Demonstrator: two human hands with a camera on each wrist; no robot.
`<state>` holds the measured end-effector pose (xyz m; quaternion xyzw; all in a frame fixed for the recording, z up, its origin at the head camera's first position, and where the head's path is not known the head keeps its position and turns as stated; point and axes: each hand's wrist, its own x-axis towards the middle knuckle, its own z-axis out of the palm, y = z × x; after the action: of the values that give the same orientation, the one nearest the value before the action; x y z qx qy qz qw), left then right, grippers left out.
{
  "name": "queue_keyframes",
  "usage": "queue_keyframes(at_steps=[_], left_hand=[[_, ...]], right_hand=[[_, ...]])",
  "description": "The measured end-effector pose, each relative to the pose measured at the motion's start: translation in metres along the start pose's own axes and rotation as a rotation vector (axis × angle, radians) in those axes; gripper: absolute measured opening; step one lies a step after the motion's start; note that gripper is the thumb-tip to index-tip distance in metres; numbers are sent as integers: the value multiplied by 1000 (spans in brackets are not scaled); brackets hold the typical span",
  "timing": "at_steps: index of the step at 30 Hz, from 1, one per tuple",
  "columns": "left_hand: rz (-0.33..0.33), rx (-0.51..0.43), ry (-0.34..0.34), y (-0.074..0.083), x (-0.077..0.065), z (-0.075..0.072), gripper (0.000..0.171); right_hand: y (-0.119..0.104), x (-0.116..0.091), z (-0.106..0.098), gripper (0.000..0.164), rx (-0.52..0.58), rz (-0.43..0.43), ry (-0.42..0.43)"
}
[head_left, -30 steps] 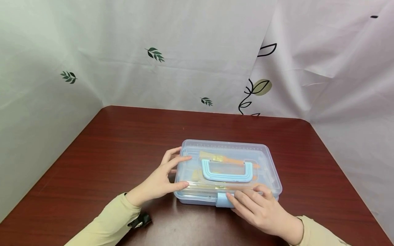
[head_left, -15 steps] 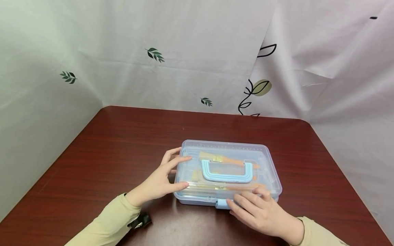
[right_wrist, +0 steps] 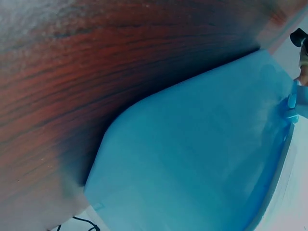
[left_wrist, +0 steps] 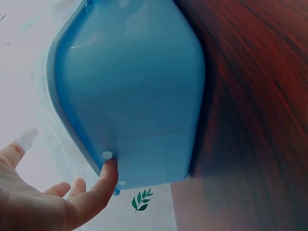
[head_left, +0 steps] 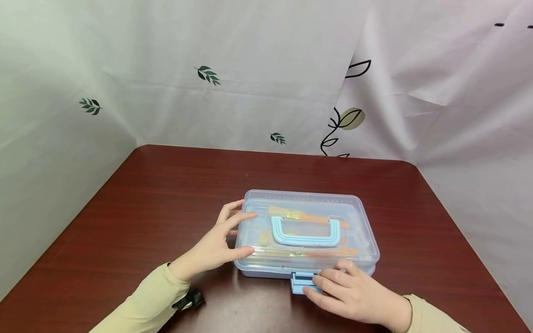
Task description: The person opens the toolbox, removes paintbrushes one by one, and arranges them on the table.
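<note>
Rectangular translucent-blue plastic box (head_left: 306, 229): on the dark-red wood-grain counter (head_left: 179, 185), long axis running from your left hand (head_left: 212, 245) across towards your right hand (head_left: 350, 296). Left: fingers spread, touching its left end. Right, nearer: pinching the light-blue plastic front latch (head_left: 297, 283), folded outward.

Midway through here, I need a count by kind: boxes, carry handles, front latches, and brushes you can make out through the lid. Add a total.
Box: 1
Carry handle: 1
Front latch: 1
Brushes discernible inside: 3
Total: 6
</note>
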<state>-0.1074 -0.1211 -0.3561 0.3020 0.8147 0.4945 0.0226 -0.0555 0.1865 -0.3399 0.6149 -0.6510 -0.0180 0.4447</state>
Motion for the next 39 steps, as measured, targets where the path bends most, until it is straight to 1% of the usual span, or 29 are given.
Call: queue_keyframes(at_steps=[4, 12, 17, 23, 27, 30, 36, 39], left_hand=[[-9, 6, -2, -1, -2, 0, 61], [6, 13, -2, -3, -2, 1, 60], [10, 12, 1, -3, -2, 1, 60], [18, 3, -6, -2, -1, 1, 60], [22, -2, -10, -2, -1, 1, 60], [14, -4, -9, -2, -1, 1, 60], [15, -4, -3, -3, 0, 1, 60], [17, -5, -5, -4, 1, 1, 60]], right_hand=[[-4, -2, 1, 29, 18, -13, -40], [-13, -12, 6, 28, 71, -33, -109], [-17, -16, 7, 28, 90, -30, -154], [-20, -18, 7, 30, 109, -24, -176], [-21, -17, 9, 30, 102, -40, -172], [-22, -20, 11, 31, 103, -41, -187], [-25, -28, 14, 34, 135, -9, -264], [-26, -30, 17, 33, 104, -22, -300]])
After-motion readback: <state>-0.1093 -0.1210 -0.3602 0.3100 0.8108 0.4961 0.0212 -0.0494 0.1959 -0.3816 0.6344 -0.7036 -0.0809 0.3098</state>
